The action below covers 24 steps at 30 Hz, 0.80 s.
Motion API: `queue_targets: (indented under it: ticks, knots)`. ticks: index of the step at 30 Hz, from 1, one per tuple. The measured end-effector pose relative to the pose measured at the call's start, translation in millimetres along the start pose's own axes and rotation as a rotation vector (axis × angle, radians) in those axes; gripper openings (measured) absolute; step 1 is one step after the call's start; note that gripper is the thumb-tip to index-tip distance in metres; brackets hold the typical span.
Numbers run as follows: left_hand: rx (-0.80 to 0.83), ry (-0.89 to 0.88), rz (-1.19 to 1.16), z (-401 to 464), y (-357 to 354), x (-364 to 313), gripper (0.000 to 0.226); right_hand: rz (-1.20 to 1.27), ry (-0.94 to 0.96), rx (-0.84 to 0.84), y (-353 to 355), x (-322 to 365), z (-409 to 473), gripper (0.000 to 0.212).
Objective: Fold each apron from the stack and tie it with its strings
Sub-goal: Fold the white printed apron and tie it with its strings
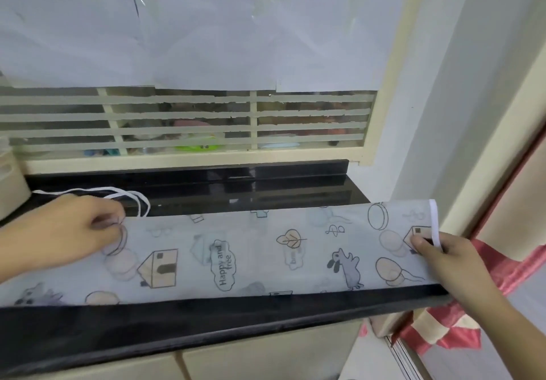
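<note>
1. The apron (pixel 236 255) is a pale, see-through sheet printed with houses, leaves and a dog; one cloud shape reads "Happy and free".
2. Folded into a long band, it lies on the black counter (pixel 177 329) with its long axis running left to right, its right end hanging past the counter's end.
3. The left hand (pixel 68 229) pinches the apron's left end, fingers curled.
4. The right hand (pixel 449 264) grips the right end and a white strap (pixel 434 223).
5. White strings (pixel 130 199) lie looped behind the left hand.
</note>
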<state>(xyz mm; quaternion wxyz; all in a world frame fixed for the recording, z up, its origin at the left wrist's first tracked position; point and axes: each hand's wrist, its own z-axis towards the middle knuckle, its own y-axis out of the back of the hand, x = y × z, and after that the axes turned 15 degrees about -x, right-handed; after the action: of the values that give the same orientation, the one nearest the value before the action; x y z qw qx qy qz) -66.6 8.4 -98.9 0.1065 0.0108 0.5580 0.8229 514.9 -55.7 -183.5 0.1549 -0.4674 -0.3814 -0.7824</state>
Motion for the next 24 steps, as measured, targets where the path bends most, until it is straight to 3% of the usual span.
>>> queue_targets:
  ticks: [3,6,9,12,15,17,19,24]
  knots:
    - [-0.079,-0.007,0.068,22,4,-15,0.02,-0.129,0.007,-0.045,-12,4,3,0.025]
    - [-0.224,-0.087,0.123,39,-15,-24,0.009,-0.251,0.003,-0.053,-23,7,5,0.024]
    - [-0.375,-0.085,0.1,50,-44,-28,0.036,-0.291,-0.004,-0.064,-29,10,7,0.023]
    - [-0.271,-0.124,-0.083,34,-87,-48,0.037,-0.319,0.0,-0.068,-30,13,9,0.023]
    - [-0.022,-0.102,-0.237,11,-118,-68,0.044,-0.347,-0.007,-0.069,-30,12,12,0.024]
    - [0.105,-0.052,-0.202,2,-131,-69,0.06,-0.357,-0.007,-0.07,-31,11,15,0.024]
    - [0.127,-0.042,-0.163,1,-141,-63,0.077,-0.377,-0.014,-0.07,-33,12,19,0.025]
    - [0.224,0.022,-0.08,5,-148,-61,0.066,-0.517,-0.004,-0.094,-41,12,24,0.026]
